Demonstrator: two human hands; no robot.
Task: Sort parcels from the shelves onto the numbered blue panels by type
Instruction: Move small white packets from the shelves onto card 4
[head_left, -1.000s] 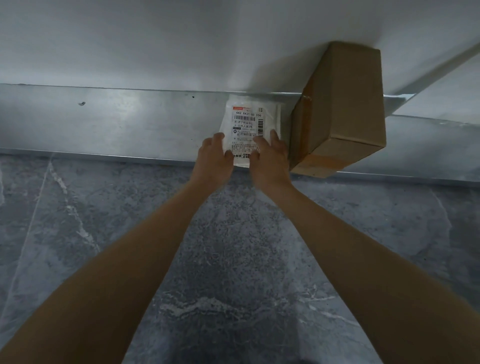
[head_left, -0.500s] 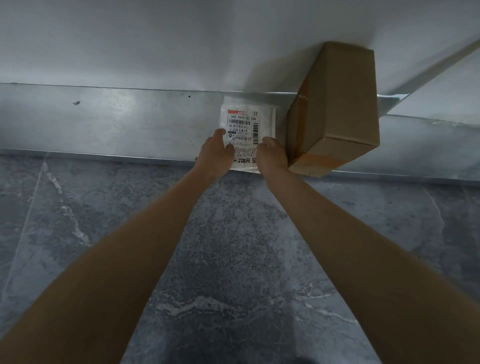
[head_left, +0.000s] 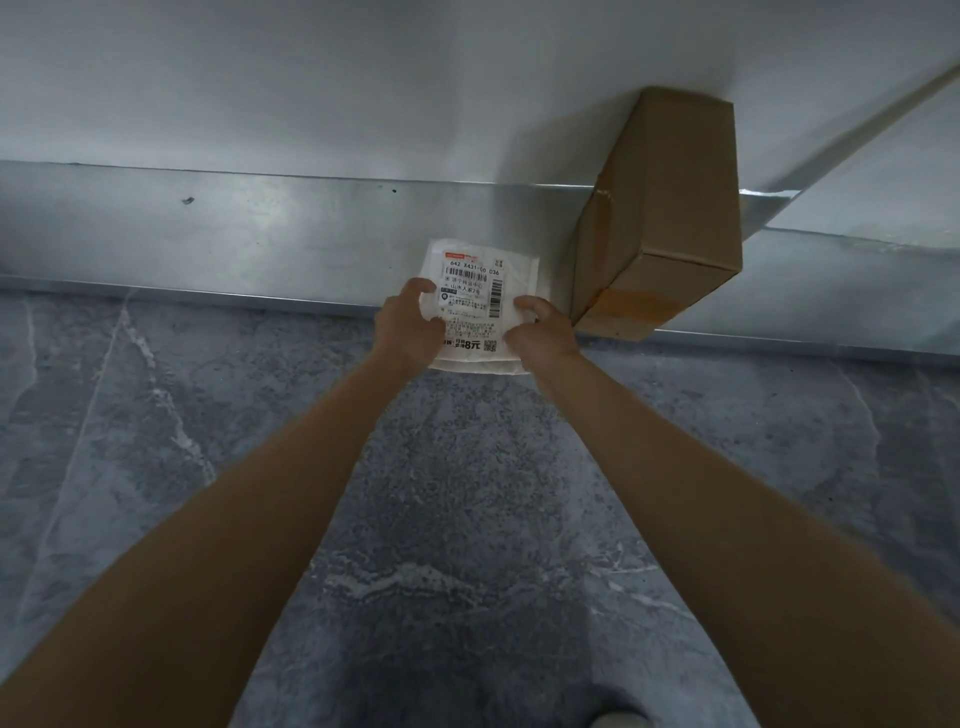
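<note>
Fingers (head_left: 415, 287) of left hand (head_left: 410, 327) and right hand (head_left: 540, 335) grip white parcel (head_left: 480, 291) | pulled nearer, overhanging shelf (head_left: 208, 234)

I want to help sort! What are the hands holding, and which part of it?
The white parcel: the left hand grips its left edge, the right hand its right edge.
</note>
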